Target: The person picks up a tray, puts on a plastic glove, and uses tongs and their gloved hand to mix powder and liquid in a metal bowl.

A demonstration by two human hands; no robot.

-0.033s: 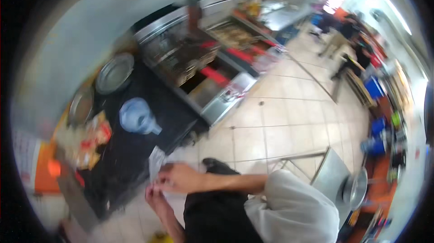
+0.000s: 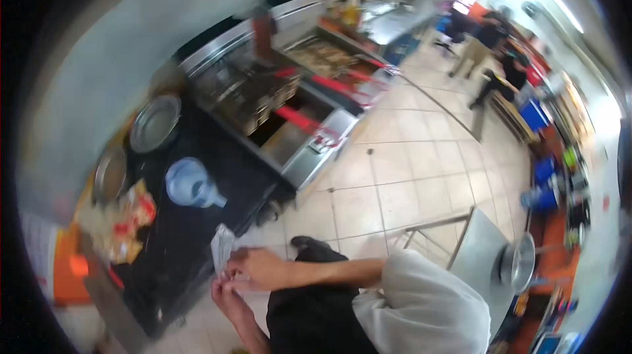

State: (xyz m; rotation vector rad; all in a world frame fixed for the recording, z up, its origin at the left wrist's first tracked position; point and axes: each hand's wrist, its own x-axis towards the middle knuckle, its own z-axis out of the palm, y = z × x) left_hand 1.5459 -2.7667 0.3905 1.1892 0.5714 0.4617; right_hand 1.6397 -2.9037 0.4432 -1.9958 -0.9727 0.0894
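Barely anything's changed: left hand (image 2: 230,298) and right hand (image 2: 260,270) still pinch the crinkly clear plastic (image 2: 222,247), fingers nearly closed, by the black desk (image 2: 164,268)'s near edge. The blue jug (image 2: 187,183) sits mid-desk, can't tell what's inside; two round metal pans (image 2: 156,125) line the back edge.

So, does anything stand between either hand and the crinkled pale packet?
Nothing visible: the right hand and left hand meet at the lower end of the pale packet. The bluish container sits beyond it on the black worktop.
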